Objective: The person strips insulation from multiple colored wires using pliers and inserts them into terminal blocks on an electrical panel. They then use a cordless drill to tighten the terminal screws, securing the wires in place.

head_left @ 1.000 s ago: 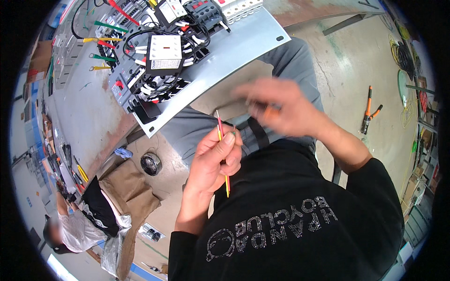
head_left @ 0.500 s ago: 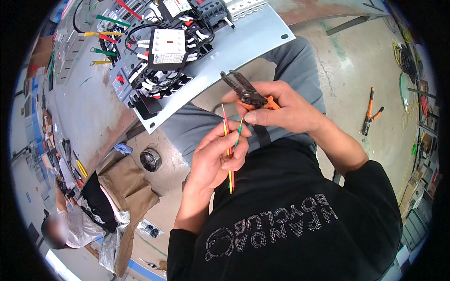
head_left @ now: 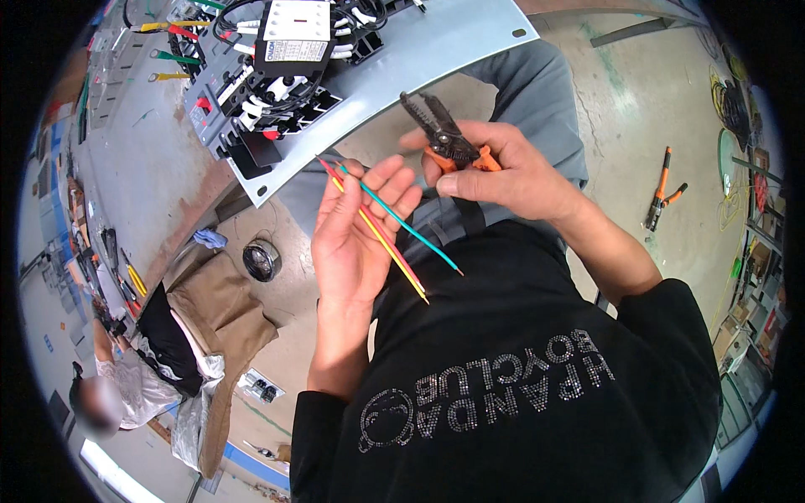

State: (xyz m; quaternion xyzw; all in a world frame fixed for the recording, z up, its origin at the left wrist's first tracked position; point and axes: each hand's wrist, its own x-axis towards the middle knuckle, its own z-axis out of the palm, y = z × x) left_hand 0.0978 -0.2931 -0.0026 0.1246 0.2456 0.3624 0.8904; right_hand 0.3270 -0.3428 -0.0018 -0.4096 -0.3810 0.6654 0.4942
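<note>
My left hand [head_left: 344, 251] is turned palm up, its thumb keeping a green wire [head_left: 408, 227], a yellow wire [head_left: 392, 253] and a red wire [head_left: 402, 260] against the fingers. The wires fan out across the palm; bare copper shows at the lower tips of the green and yellow ones. To its right, my right hand [head_left: 520, 180] is closed round the orange handles of wire strippers [head_left: 446, 138]. Their dark notched jaws point up and left, slightly apart, with nothing between them. The strippers and the wires do not touch.
A grey mounting plate [head_left: 411, 71] carries a white-and-black contactor [head_left: 293, 33] and wired components on the bench [head_left: 147, 168]. Orange-handled pliers [head_left: 662, 193] and a roll of black wire [head_left: 262, 260] lie on the floor. Another person [head_left: 126, 394] is at lower left.
My left hand has moved left and opened its palm; the wires now slant down to the right, with the green one spread apart. My right hand keeps the strippers in nearly the same place.
</note>
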